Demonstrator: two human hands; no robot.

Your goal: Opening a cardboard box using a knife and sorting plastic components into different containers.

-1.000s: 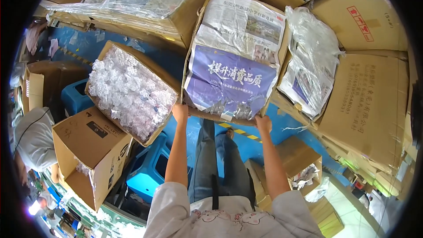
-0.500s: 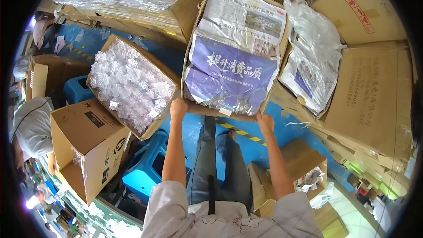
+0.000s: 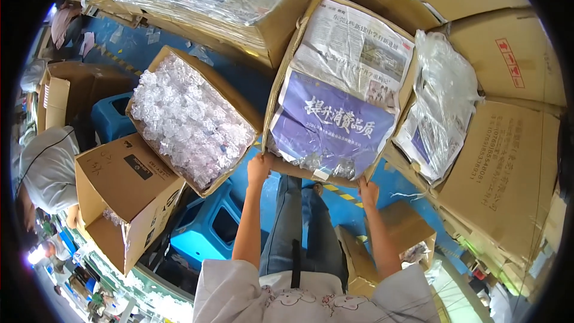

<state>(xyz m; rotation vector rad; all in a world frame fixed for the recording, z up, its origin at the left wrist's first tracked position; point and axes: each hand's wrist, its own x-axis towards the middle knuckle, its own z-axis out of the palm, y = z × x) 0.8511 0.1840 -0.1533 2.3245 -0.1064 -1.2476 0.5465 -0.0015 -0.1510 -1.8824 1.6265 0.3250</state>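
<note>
In front of me is a large open cardboard box (image 3: 294,170), tilted in view. A newspaper sheet (image 3: 347,96), white and printed above with a purple lower half, covers its contents. Small clear pieces (image 3: 311,160) show along the sheet's near edge. My left hand (image 3: 258,168) is closed on the box's near left corner, and my right hand (image 3: 368,193) grips its near right corner. Left of it, another cardboard box (image 3: 223,180) is heaped with small clear plastic parts (image 3: 185,113).
Blue plastic stools (image 3: 202,233) stand at the left beside an open carton (image 3: 128,170). Film-wrapped cartons (image 3: 257,42) are behind. On the right, plastic film (image 3: 442,78) lies over newspaper among large cartons (image 3: 502,167). People (image 3: 48,167) are at the far left.
The whole view has shifted, so the newspaper-covered box and most surroundings appear farther right and lower. Both hands keep their hold on the box's near corners.
</note>
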